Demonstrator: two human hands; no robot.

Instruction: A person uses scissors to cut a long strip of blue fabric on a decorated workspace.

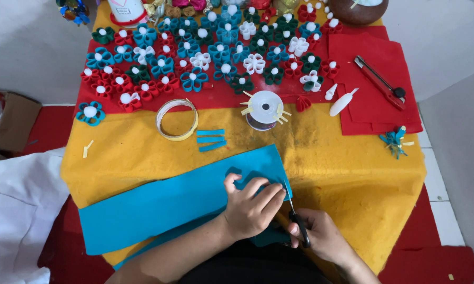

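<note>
A long sheet of blue felt (pixel 163 202) lies across the yellow-covered table (pixel 352 168). My left hand (pixel 252 205) presses down on its right end, fingers curled over the edge. My right hand (pixel 321 236) grips black-handled scissors (pixel 295 210), whose blades reach up into the felt's right edge beside my left fingers. Three thin cut blue strips (pixel 210 139) rest just above the sheet.
Many small felt flowers (pixel 205 58) in blue, red, green and white cover a red cloth at the back. A tape ring (pixel 177 119), a thread spool (pixel 265 109), a glue bottle (pixel 342 102) and a red utility knife (pixel 379 81) on red felt sheets lie behind.
</note>
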